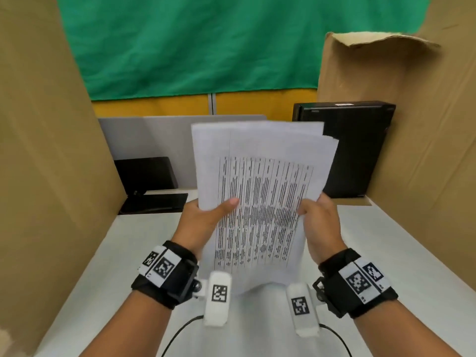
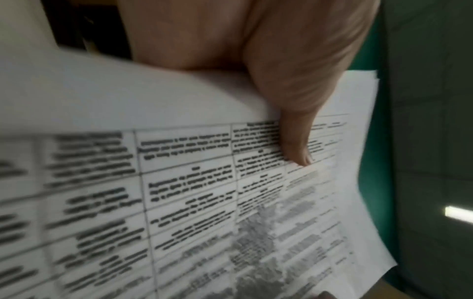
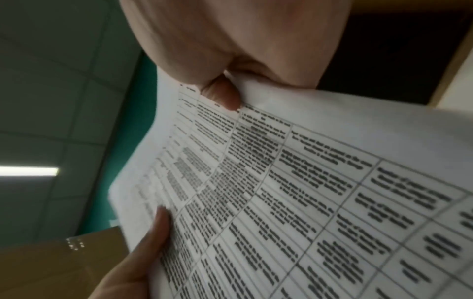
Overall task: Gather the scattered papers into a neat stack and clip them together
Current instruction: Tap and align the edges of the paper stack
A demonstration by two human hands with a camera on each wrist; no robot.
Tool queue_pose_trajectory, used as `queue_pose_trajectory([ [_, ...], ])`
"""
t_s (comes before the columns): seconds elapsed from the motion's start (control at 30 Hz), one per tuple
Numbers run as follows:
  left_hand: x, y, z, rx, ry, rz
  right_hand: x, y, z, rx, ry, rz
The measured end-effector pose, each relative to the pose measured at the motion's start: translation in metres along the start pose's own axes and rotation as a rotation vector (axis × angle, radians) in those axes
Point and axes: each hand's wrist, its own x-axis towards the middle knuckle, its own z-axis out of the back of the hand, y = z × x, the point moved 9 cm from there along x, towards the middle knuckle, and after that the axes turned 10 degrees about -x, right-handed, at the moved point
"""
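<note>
A sheaf of white papers (image 1: 260,191) printed with a table is held upright above the white table (image 1: 386,253); the sheets are not squared, and their top corners fan apart at the upper right. My left hand (image 1: 206,215) grips the left edge, thumb across the front sheet. My right hand (image 1: 319,217) grips the right edge, thumb on the front. In the left wrist view the left thumb (image 2: 297,145) presses on the printed papers (image 2: 179,182). In the right wrist view the right thumb (image 3: 222,95) pinches the papers (image 3: 307,182), and the left hand (image 3: 143,252) shows at the opposite edge. No clip is in view.
Cardboard walls stand on the left (image 1: 38,150) and right (image 1: 425,124). A black box (image 1: 355,148) stands at the back right and a black stand (image 1: 152,186) at the back left. A green cloth (image 1: 193,42) hangs behind.
</note>
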Motion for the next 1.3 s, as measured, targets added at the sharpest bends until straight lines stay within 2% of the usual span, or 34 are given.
queue_pose_trajectory([
  [0.1, 0.006, -0.028, -0.01, -0.053, -0.024, -0.082, 0.005, 0.02, 0.004, 0.075, -0.024, 0.059],
  [0.2, 0.008, -0.04, -0.005, -0.066, -0.065, -0.145, 0.007, 0.022, 0.015, 0.042, -0.025, 0.076],
  [0.3, 0.011, -0.034, 0.0, -0.078, -0.09, -0.147, 0.008, 0.01, 0.02, -0.069, -0.018, 0.054],
  [0.43, 0.015, -0.03, -0.002, -0.062, -0.108, -0.111, 0.008, 0.01, 0.013, -0.098, -0.005, 0.058],
  [0.57, 0.009, -0.055, -0.007, -0.052, -0.129, -0.219, 0.007, 0.028, 0.012, -0.079, -0.009, 0.142],
  [0.67, 0.005, -0.067, -0.004, -0.05, -0.127, -0.293, 0.007, 0.022, 0.012, -0.08, 0.01, 0.118],
  [0.9, 0.01, -0.077, 0.0, -0.004, -0.11, -0.361, 0.013, 0.016, 0.008, -0.073, 0.071, 0.059],
  [0.97, 0.01, -0.086, -0.003, 0.076, -0.057, -0.418, 0.016, 0.029, 0.011, -0.088, 0.065, 0.122],
  [1.03, 0.006, -0.098, -0.011, 0.285, 0.028, -0.493, 0.016, 0.048, 0.011, -0.125, 0.103, 0.258],
  [1.13, 0.009, -0.106, -0.012, 0.52, 0.035, -0.532, 0.011, 0.081, 0.007, -0.461, 0.147, 0.51],
  [1.2, 0.009, -0.108, -0.012, 0.531, 0.045, -0.529, 0.013, 0.091, 0.006, -0.632, 0.157, 0.567],
  [1.3, 0.01, -0.108, -0.008, 0.551, 0.046, -0.533, 0.023, 0.095, 0.01, -0.645, 0.172, 0.571],
])
